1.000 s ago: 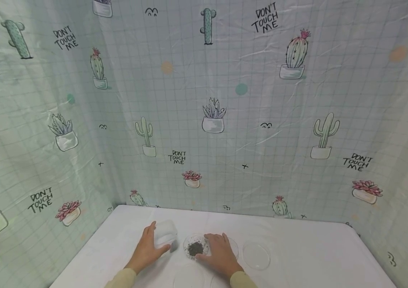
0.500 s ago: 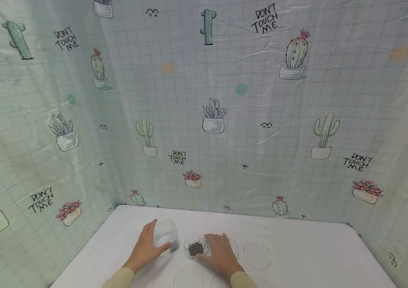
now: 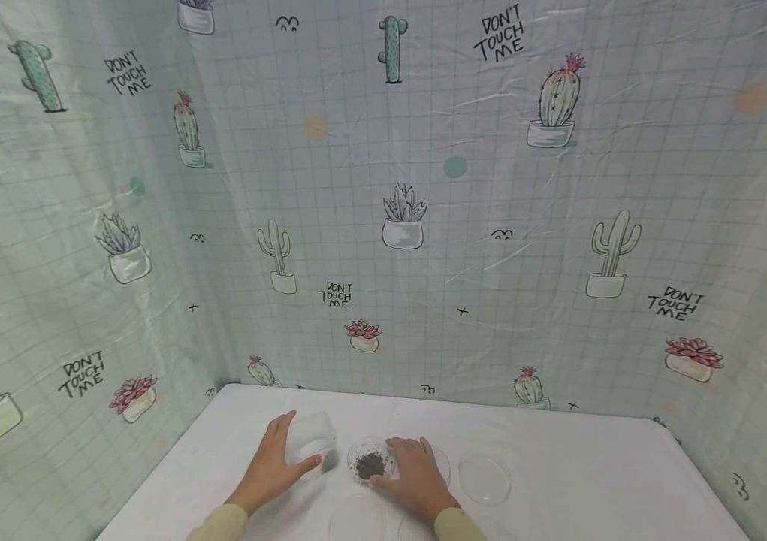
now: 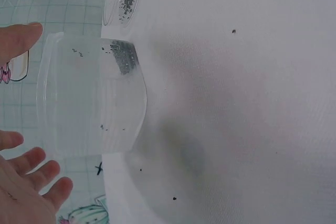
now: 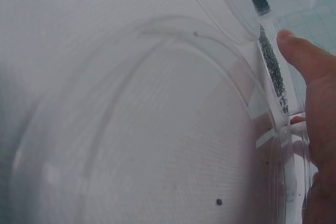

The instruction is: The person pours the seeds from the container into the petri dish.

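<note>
I have the left hand (image 3: 273, 464) spread loosely around the clear tub (image 3: 307, 434); whether the right hand (image 3: 417, 481) grips the granule dish (image 3: 352, 457) beside it, I can't tell. Past another dish (image 3: 484, 479), counter (image 3: 579, 481) runs wide rightward.

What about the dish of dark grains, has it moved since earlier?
No: the dish of dark grains shows no visible shift against the far edge of the table.

L hand (image 3: 271, 467) has shifted slightly further L vs approx. 1 sec ago.
</note>
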A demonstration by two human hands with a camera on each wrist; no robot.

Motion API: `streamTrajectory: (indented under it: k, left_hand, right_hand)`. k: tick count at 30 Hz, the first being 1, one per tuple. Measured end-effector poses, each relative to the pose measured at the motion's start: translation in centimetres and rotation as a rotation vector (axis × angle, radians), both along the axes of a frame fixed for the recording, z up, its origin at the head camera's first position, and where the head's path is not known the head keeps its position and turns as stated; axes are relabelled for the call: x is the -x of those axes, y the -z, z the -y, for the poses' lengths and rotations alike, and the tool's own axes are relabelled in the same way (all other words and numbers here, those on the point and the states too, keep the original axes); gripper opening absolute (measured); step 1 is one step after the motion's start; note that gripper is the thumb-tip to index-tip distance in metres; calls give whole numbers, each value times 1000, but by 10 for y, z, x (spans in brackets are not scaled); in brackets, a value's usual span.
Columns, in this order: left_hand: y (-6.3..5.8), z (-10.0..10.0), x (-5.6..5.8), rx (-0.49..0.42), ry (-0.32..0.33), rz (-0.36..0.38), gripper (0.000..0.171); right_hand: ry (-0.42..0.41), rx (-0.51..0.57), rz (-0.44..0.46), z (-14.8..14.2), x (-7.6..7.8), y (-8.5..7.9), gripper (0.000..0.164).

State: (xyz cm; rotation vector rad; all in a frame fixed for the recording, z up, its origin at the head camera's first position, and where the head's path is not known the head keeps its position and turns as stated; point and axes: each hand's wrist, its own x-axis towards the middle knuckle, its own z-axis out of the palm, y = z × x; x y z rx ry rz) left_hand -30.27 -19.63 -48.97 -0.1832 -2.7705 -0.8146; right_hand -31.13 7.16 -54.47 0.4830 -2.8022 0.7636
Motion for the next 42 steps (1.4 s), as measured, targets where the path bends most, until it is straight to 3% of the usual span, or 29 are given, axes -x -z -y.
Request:
streamTrajectory:
  k: [16, 26, 42]
  left_hand:
    - [-6, -1, -10, -1, 14, -84, 93]
    - [-12, -5, -14, 8, 28, -52, 91]
    - [-14, -11, -25, -68, 143, -108, 78]
  right_hand:
    - [-11, 0, -10, -2, 2, 0, 75]
    - [-12, 15, 2, -1, 1, -3, 75]
    - [-3, 6, -14, 0, 0, 0, 76]
